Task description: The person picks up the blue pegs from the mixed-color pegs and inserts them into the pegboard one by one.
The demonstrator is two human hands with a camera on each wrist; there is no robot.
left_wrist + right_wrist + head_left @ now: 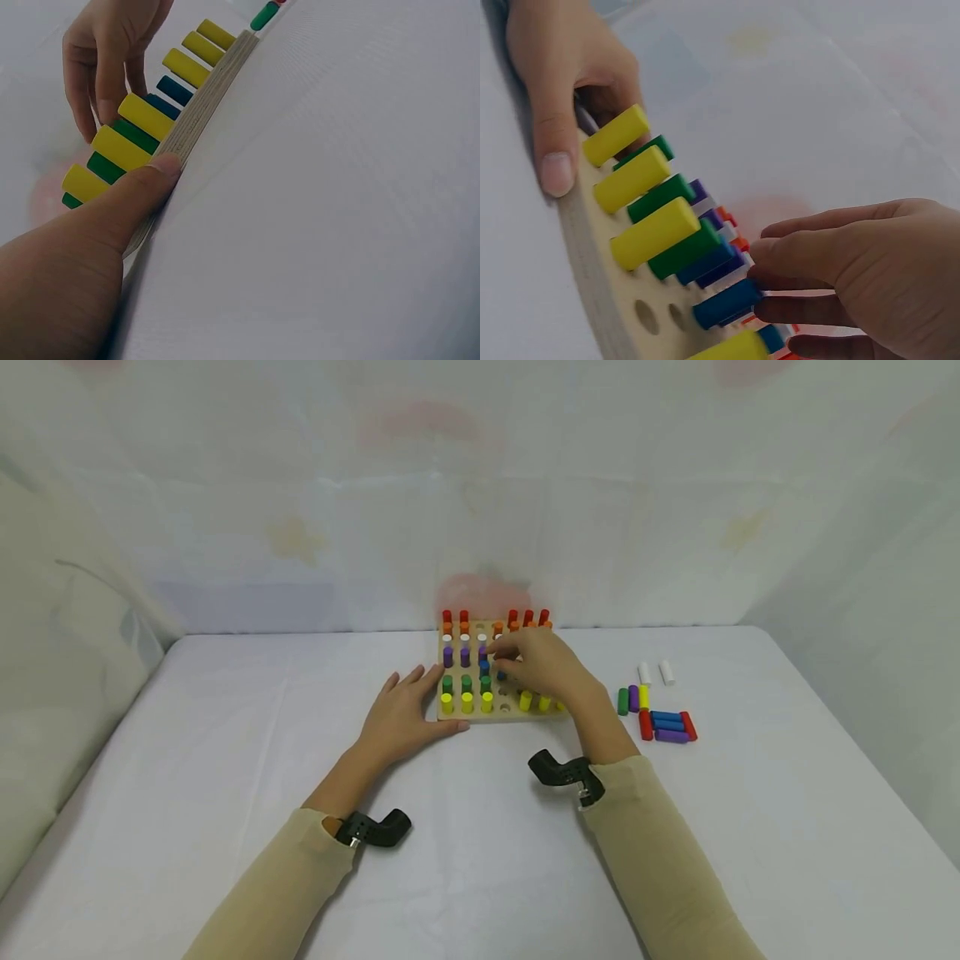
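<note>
A wooden pegboard [495, 717] stands at the middle of the table, set with rows of red, orange, white, purple, blue, green and yellow pegs. My left hand [408, 706] lies flat against its left side, and the thumb [146, 184] presses the front edge [202, 105]. My right hand [525, 662] reaches over the board's middle. Its fingertips [769, 255] pinch the top of a blue peg [724, 302] that stands in the board [607, 300], behind the yellow row [652, 232]. My left hand [555, 75] also shows at the board's corner in the right wrist view.
Loose pegs [660, 722] in green, purple, yellow, red and blue lie on the white cloth right of the board, with two white pegs [654, 673] just behind them. Some holes [646, 316] near the front stand open. A draped wall rises close behind the table.
</note>
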